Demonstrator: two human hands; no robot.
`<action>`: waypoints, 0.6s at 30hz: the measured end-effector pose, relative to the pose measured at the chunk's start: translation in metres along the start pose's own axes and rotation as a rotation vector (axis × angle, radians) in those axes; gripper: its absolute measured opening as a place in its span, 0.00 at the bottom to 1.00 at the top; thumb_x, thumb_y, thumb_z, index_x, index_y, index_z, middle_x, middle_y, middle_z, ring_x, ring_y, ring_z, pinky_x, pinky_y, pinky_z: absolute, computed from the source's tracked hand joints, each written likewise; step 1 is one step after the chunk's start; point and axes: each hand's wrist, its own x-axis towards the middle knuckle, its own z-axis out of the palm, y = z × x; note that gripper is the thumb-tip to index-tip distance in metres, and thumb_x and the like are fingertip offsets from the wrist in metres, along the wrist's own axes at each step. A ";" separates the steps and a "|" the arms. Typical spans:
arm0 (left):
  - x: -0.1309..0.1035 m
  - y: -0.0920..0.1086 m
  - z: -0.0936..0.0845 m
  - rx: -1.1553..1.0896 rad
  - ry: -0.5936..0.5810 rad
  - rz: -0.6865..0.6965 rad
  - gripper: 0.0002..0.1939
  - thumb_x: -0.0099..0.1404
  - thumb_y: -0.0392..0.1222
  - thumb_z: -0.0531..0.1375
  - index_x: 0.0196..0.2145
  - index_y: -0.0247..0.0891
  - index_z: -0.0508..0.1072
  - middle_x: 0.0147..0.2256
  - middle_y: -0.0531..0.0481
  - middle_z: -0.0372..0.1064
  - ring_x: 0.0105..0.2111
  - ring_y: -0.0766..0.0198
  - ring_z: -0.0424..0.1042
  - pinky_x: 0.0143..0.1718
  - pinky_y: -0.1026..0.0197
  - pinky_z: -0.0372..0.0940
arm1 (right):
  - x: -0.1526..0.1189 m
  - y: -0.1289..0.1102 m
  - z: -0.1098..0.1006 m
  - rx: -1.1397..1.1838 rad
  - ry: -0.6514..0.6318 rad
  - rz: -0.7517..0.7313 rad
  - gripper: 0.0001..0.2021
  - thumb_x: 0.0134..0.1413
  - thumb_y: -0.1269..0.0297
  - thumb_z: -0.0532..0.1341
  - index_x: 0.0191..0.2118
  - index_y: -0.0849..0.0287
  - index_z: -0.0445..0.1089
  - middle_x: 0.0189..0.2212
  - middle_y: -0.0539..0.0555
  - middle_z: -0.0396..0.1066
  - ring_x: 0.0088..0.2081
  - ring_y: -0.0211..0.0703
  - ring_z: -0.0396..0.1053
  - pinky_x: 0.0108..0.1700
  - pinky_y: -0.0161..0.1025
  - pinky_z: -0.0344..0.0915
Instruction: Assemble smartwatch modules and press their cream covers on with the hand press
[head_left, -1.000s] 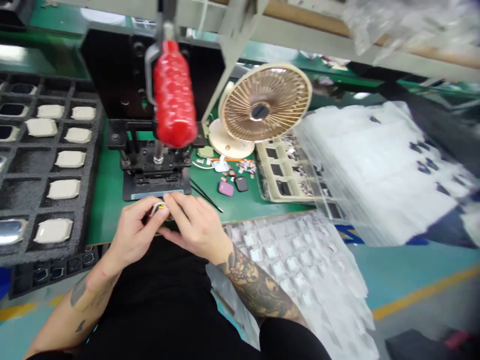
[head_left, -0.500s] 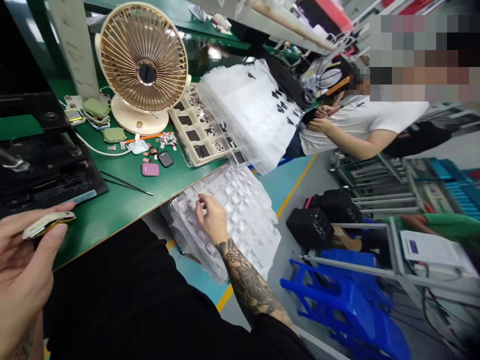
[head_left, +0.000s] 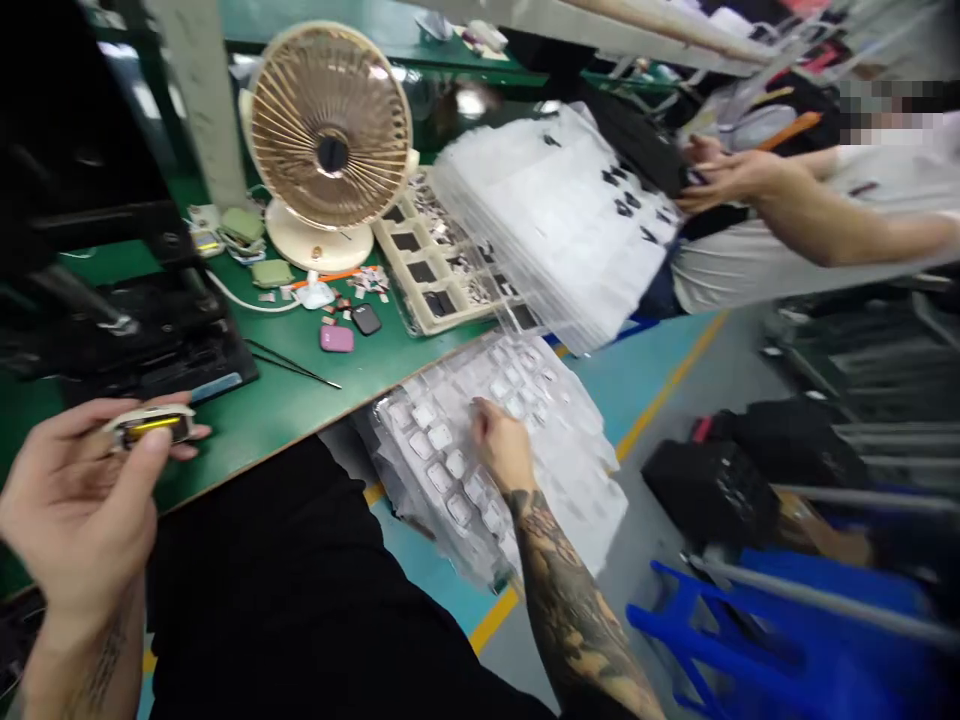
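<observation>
My left hand [head_left: 97, 490] grips a small cream device casing [head_left: 154, 425] between thumb and fingers, in front of the black press-like machine. A yellow strip and dark parts show inside the casing's open side. My right hand [head_left: 501, 445], fingers curled together, is over a clear plastic tray [head_left: 409, 480] of white squarish frames beside the bench edge. Whatever its fingertips pinch, if anything, is hidden. On the green bench lie dark tweezers [head_left: 296, 368], a pink casing [head_left: 337, 339] and a black casing [head_left: 367, 319].
The black machine [head_left: 127, 300] stands at left. A cream fan [head_left: 330, 150] stands behind small loose parts and green casings [head_left: 271, 273]. A compartment tray [head_left: 427, 320] adjoins stacked clear trays [head_left: 555, 220]. A co-worker's hands [head_left: 720, 180] are at upper right; a blue stool [head_left: 720, 640] stands lower right.
My right hand has moved across the tray, away from its near-left side, where several white frames now show clearly. My left hand has turned the casing so its inside shows more. The view has shifted.
</observation>
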 end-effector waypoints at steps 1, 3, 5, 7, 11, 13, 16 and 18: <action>0.001 0.004 0.002 -0.016 0.018 -0.002 0.22 0.66 0.43 0.79 0.55 0.43 0.81 0.43 0.52 0.88 0.42 0.49 0.90 0.36 0.51 0.87 | 0.000 -0.006 -0.007 0.029 0.056 -0.029 0.21 0.69 0.69 0.56 0.58 0.66 0.80 0.45 0.67 0.84 0.42 0.52 0.81 0.53 0.47 0.76; 0.004 0.010 0.005 -0.052 -0.002 -0.032 0.20 0.68 0.42 0.78 0.55 0.38 0.83 0.39 0.51 0.88 0.35 0.53 0.89 0.37 0.55 0.85 | -0.001 -0.024 -0.021 0.130 0.223 -0.131 0.18 0.72 0.63 0.57 0.55 0.63 0.81 0.49 0.66 0.83 0.45 0.52 0.81 0.54 0.50 0.79; 0.006 0.012 0.006 -0.082 -0.067 -0.073 0.20 0.72 0.43 0.76 0.58 0.37 0.83 0.40 0.48 0.89 0.36 0.54 0.90 0.39 0.58 0.85 | -0.004 -0.051 -0.032 0.345 0.453 -0.300 0.15 0.71 0.59 0.64 0.56 0.58 0.81 0.51 0.64 0.82 0.50 0.55 0.82 0.51 0.53 0.81; 0.007 0.010 0.004 -0.136 -0.123 -0.094 0.22 0.72 0.43 0.76 0.60 0.36 0.82 0.43 0.44 0.89 0.40 0.52 0.91 0.42 0.58 0.85 | -0.006 -0.087 -0.036 0.550 0.542 -0.447 0.13 0.68 0.61 0.70 0.55 0.54 0.82 0.53 0.62 0.82 0.52 0.56 0.82 0.51 0.55 0.83; 0.008 0.003 0.001 -0.257 -0.224 -0.159 0.30 0.72 0.41 0.75 0.68 0.35 0.78 0.51 0.39 0.88 0.48 0.49 0.90 0.47 0.55 0.85 | -0.014 -0.177 -0.024 0.827 0.270 -0.706 0.16 0.68 0.69 0.71 0.59 0.52 0.82 0.60 0.63 0.79 0.56 0.57 0.83 0.53 0.58 0.86; 0.008 0.001 0.001 -0.280 -0.248 -0.196 0.30 0.72 0.40 0.74 0.69 0.35 0.77 0.50 0.40 0.88 0.47 0.51 0.90 0.48 0.57 0.85 | -0.017 -0.222 -0.015 0.916 0.138 -0.837 0.20 0.69 0.71 0.68 0.63 0.51 0.80 0.61 0.64 0.79 0.58 0.58 0.82 0.55 0.59 0.86; 0.008 0.000 0.002 -0.311 -0.253 -0.229 0.28 0.72 0.40 0.74 0.67 0.36 0.79 0.50 0.41 0.89 0.46 0.53 0.90 0.47 0.58 0.85 | -0.019 -0.279 -0.008 0.980 0.043 -0.992 0.22 0.70 0.74 0.67 0.65 0.50 0.78 0.60 0.62 0.80 0.61 0.58 0.80 0.61 0.61 0.82; 0.007 0.000 0.002 -0.325 -0.246 -0.231 0.27 0.71 0.39 0.74 0.66 0.37 0.79 0.53 0.39 0.88 0.47 0.53 0.89 0.48 0.58 0.85 | -0.020 -0.305 -0.009 0.994 -0.013 -1.076 0.23 0.70 0.76 0.66 0.65 0.49 0.78 0.60 0.60 0.81 0.61 0.56 0.79 0.63 0.61 0.80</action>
